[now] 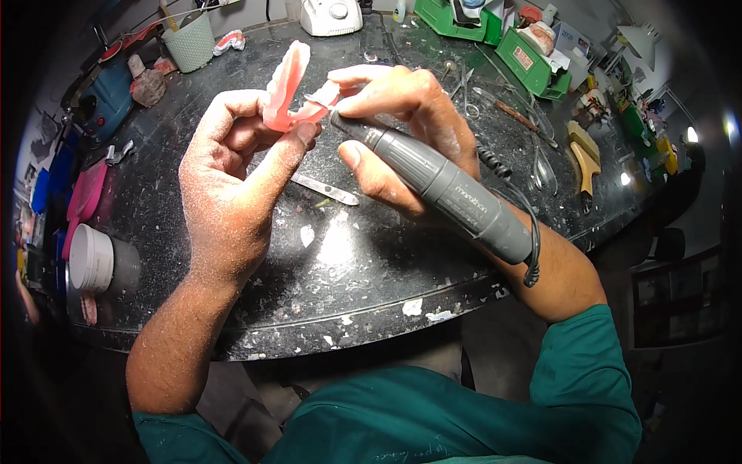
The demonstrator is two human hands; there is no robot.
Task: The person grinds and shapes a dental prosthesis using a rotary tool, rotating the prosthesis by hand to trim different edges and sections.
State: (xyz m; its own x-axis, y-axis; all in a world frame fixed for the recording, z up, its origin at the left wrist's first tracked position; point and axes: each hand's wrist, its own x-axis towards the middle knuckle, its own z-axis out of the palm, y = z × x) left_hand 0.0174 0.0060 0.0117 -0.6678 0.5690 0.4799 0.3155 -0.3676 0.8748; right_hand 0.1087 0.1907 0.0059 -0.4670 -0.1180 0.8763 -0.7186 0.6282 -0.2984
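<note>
- I see left hand (228,174) clamped on pink denture (285,87)
- Right of denture, right hand (433,112) clamped around grey handpiece (440,178)
- Below denture, metal tool (328,189) on worktop (386,259)

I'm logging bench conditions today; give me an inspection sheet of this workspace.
Surface: black bench, flecked and stained white.
Job's things: pink denture; grey handpiece angled toward it.
Clutter: metal tool, scissors, brush, green bins, white tub.
Grips: left grip on the denture; right grip on the handpiece.
Cables: coiled cord from the handpiece's rear.
Surroundings: white dial unit at the far side; picture's rim too dark to tell.
</note>
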